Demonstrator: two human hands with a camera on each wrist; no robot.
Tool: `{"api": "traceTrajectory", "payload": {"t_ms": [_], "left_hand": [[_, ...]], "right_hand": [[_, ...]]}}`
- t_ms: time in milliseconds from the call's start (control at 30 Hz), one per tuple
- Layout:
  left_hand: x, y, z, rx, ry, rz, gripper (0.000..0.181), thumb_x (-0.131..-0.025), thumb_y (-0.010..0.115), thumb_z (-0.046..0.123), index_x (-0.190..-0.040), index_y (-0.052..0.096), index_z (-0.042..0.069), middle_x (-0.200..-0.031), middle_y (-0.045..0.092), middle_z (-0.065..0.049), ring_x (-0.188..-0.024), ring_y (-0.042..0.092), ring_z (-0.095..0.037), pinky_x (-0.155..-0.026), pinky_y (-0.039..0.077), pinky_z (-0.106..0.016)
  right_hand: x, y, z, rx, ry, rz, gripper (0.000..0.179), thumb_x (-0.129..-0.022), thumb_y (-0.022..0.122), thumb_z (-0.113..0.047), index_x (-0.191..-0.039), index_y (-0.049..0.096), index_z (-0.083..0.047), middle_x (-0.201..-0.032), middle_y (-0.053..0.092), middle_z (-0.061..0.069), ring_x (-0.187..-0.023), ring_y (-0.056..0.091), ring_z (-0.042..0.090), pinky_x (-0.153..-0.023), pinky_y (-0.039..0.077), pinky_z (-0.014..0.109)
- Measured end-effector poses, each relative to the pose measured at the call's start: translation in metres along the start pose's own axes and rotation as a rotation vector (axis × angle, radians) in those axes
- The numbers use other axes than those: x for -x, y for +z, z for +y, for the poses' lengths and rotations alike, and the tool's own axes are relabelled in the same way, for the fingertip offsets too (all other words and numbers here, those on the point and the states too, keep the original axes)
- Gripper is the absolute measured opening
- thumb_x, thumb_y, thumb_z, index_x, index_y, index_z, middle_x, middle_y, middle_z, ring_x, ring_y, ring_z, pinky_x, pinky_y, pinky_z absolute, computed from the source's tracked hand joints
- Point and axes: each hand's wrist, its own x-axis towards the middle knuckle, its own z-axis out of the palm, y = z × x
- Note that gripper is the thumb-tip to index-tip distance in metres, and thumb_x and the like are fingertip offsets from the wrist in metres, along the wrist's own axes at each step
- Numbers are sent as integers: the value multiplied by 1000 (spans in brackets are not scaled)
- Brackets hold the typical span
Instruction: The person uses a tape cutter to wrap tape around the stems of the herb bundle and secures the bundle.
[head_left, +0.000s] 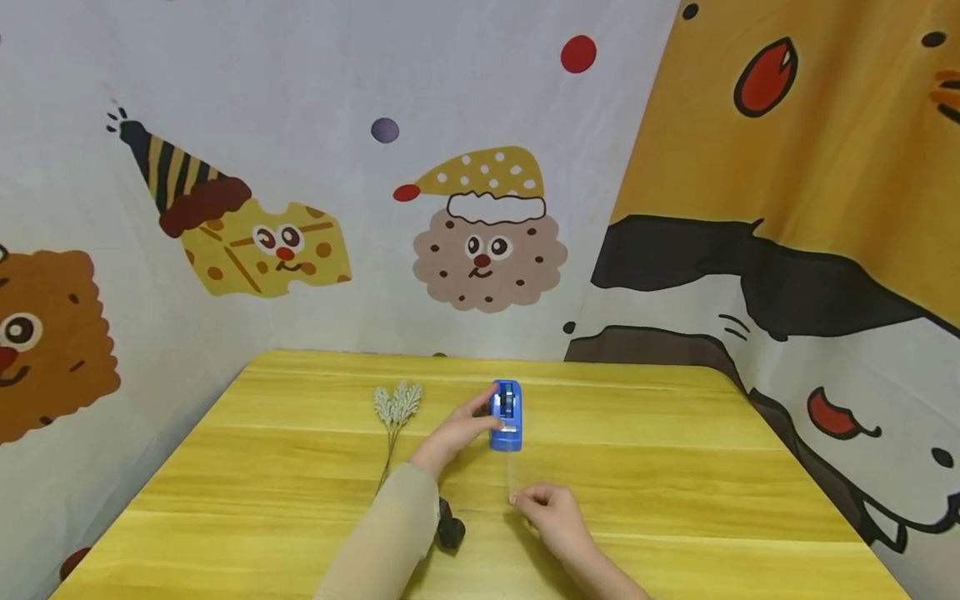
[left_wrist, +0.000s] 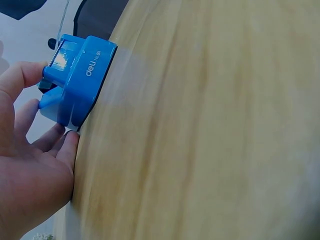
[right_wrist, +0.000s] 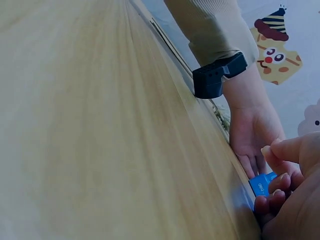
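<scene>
A blue tape dispenser (head_left: 507, 440) stands on the wooden table, with lettering on its side (left_wrist: 90, 65) in the left wrist view. My left hand (head_left: 457, 429) grips it from the left, the thumb near the cutter edge and the other fingers against the body. From its near end a strip of clear tape (head_left: 510, 472) stretches toward me. Its free end is pinched between thumb and index finger of my right hand (head_left: 557, 518). The right wrist view shows that hand (right_wrist: 295, 187) in front of the dispenser, partly hiding it.
Left of the dispenser lies a sprig of pale dried flowers (head_left: 397, 407) with thin stems, partly behind the left forearm. A black device (right_wrist: 215, 77) is strapped to the left wrist. Behind the table (head_left: 675, 450) hangs a cloth (head_left: 315, 108) printed with cartoon figures.
</scene>
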Motion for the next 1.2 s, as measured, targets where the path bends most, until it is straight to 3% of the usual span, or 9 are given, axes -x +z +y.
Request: {"api": "traceTrajectory", "payload": {"t_ms": [800,1067,1200], "left_hand": [[0,6,10,-13,-15,-14,78,-83,72,23,-150,35,35,-155,28,-14,-142,24,-35,-109,19,-62],[4,-1,8,15,-25,-30,74,-85,69,22,-150,36,30,-156,28,-13,-141,24,-38,-108,16,-66],[2,-6,13,67,-41,-62,68,-88,65,19,-150,38,22,-156,30,-10,-140,26,-38,-111,19,-59]], "right_hand": [[3,-8,1,140,-93,4,13,-83,72,-13,-78,72,-1,-74,62,1,-65,49,10,-56,43,22],[4,-4,2,129,-132,-1,13,-82,74,-12,-79,72,0,-77,66,3,-66,51,9,-57,45,23],[4,-2,3,116,-126,-1,14,-82,74,-13,-79,71,1,-77,65,2,-68,52,10,-58,45,23]]}}
